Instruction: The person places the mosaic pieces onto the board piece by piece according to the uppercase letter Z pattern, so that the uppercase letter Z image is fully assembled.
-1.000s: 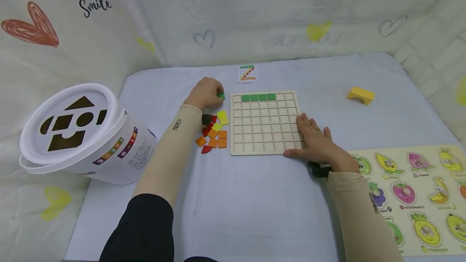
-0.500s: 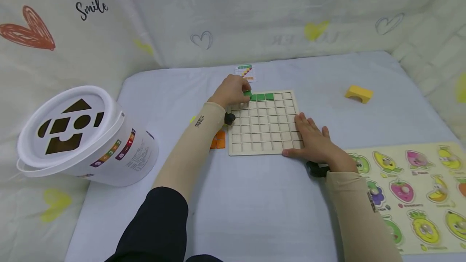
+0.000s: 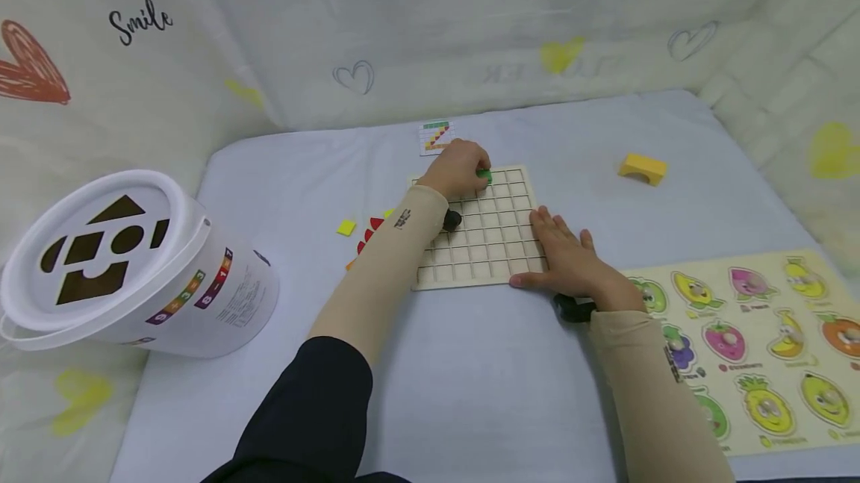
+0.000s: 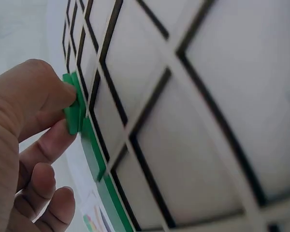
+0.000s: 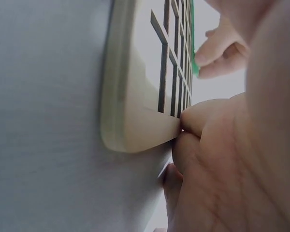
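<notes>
Far left of the frame: white plastic bucket (image 3: 222, 289), tilted, shape-cut holes in its lid. Left of centre, on the pale cloth-covered surface (image 3: 470, 386): a flat yellow tile (image 3: 346, 227), then red tiles (image 3: 368, 235), curved-edged, partly hidden by the left sleeve. Upper centre: pattern card (image 3: 435, 138), printed with a coloured zigzag.

Just right of and below the card, left hand (image 3: 459, 169): thumb and finger clamped on a green tile (image 4: 72, 111), thin, glossy, straight-edged. The tile sits between the fingertips at the board's far edge row; whether fully seated, cannot tell. Beside it, closer to the palm side, more green tiles (image 4: 93, 150) lie in that row.

Centre: grid board (image 3: 500, 237), pale, smooth, wood-like, rounded corner, dark-lined square cells. At its right edge, right hand (image 3: 567, 259): fingers straight and apart, touching the board, thumb at the lower right corner; green tile well apart from it.

Upper right: yellow arch block (image 3: 643, 168). Lower right: fruit board (image 3: 732, 367), cream, with glossy-looking cartoon fruit.
</notes>
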A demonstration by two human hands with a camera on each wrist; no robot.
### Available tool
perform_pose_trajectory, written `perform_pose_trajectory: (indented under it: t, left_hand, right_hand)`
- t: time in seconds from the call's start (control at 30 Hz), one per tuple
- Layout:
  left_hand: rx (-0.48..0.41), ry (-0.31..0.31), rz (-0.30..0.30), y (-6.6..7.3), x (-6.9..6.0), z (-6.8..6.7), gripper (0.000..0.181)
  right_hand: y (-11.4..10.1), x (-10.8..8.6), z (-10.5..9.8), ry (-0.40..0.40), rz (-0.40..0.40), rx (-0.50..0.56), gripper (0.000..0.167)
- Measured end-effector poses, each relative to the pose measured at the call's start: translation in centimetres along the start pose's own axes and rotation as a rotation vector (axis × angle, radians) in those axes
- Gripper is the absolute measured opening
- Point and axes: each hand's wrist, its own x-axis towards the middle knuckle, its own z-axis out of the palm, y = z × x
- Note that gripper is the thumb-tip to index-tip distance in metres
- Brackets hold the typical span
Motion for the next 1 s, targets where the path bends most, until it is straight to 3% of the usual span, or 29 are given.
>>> perform_pose_trajectory:
  t: [0.3,0.6,0.8,1.0]
  left_hand:
    - [0.128,0.004,0.016,0.8,0.6,1.0,0.016]
    - [0.249,-0.018,0.012,0.9,0.1,1.1,0.024]
    - [0.186,-0.016,0.007,0.8,-1.5,0.5,0.038]
    - [0.125,0.002,-0.027,-2.0,-5.1,-1.4,0.034]
  right_hand:
    - [-0.6,0.6,0.5,-0.001,-0.012,-0.008,0.128]
    - [-0.4,0.8,0.7,-0.003,-0.008,-0.025,0.128]
    - [0.1,0.5,0.2,-0.01,0.004,-0.025,0.129]
    - [0.0,0.2,-0.1,-0.018,-0.008,-0.017,0.131]
